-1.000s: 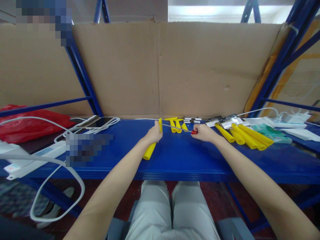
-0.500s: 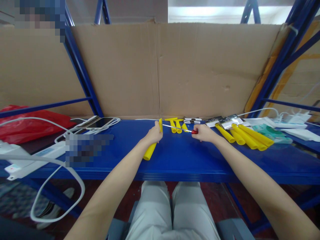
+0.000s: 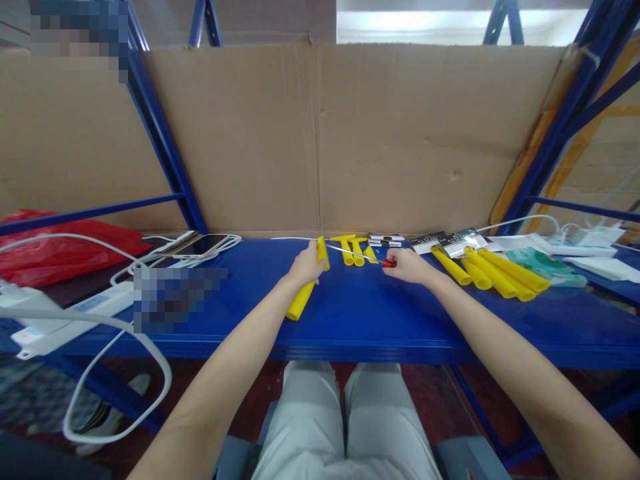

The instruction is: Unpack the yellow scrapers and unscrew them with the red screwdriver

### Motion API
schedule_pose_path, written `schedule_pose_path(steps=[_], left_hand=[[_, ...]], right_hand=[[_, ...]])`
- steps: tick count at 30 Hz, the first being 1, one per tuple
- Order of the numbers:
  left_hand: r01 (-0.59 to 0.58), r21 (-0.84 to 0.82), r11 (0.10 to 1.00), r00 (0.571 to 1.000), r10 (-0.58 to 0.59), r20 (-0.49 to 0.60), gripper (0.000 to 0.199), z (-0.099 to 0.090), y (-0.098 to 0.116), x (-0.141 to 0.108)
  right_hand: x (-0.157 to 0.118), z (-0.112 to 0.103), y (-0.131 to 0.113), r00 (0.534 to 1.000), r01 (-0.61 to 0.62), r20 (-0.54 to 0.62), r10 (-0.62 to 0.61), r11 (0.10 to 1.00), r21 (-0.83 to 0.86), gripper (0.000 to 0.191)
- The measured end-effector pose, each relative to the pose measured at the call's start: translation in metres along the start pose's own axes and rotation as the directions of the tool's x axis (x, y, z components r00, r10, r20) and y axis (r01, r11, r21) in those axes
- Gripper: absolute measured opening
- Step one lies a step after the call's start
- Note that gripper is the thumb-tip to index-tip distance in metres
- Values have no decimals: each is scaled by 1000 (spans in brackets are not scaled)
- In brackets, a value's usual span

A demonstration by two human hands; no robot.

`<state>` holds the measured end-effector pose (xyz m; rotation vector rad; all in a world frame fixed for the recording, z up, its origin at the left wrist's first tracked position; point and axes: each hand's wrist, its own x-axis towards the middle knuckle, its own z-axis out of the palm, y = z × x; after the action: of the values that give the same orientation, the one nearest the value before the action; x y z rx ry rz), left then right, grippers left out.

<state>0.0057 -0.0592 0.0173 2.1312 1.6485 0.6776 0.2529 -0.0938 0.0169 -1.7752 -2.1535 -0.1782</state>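
My left hand (image 3: 307, 264) is closed around a yellow T-shaped plastic tool with a tubular handle (image 3: 299, 303). Its flat head rises past my fingers, and the handle slants down toward the table's front edge. In my right hand (image 3: 404, 265) is a screwdriver with a red handle (image 3: 389, 263), its thin metal shaft pointing left to the tool's head. Whether the tip touches the head or sits in it, I cannot tell. Just behind the shaft lie smaller yellow T-shaped pieces (image 3: 359, 257).
More yellow tubular handles (image 3: 500, 277) lie at the right beside black-and-white cards (image 3: 463, 242) and a green plastic bag (image 3: 537, 263). On the left are a phone (image 3: 201, 245), white cables, a power strip (image 3: 75, 320) and a red bag (image 3: 70, 250). Cardboard (image 3: 400, 140) stands behind the blue table (image 3: 380, 320).
The yellow head in my left hand has turned slightly and shows more of its broad side. My right hand and the screwdriver have hardly moved.
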Motion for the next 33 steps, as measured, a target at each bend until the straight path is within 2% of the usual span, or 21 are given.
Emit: schedule_pose_path(steps=[5,12,19,22,26,28,30,33], left_hand=[[13,-29,999,999,-14,-38,30,-2,-3,2],[-18,-73,997,998,14,-57,30,-4,-5,2],[-62,-140,988,994,49,-94,25,-3,-4,2],[-53,-159,986,995,39,-88,26,-1,-5,3],[-59,-204,977,996,44,-78,28,1,-6,4],[-84,-229,970,995,68,-80,27,1,-6,3],[-104,-260,960,993,85,-85,25,0,-5,1],[-116,-336,935,992,91,-91,24,-2,-2,-1]], right_hand=[[-1,-5,9,994,28,98,-39,994,109,17],[-6,-13,20,954,4,286,-89,959,284,24],[-4,-2,17,911,58,347,-224,901,430,30],[-2,1,13,917,68,322,-237,887,457,32],[6,6,-4,969,137,125,-215,882,451,26],[16,15,-17,970,203,28,-242,865,460,22],[30,28,-32,957,253,0,-289,838,484,25],[54,47,-53,970,218,-18,-244,830,513,32]])
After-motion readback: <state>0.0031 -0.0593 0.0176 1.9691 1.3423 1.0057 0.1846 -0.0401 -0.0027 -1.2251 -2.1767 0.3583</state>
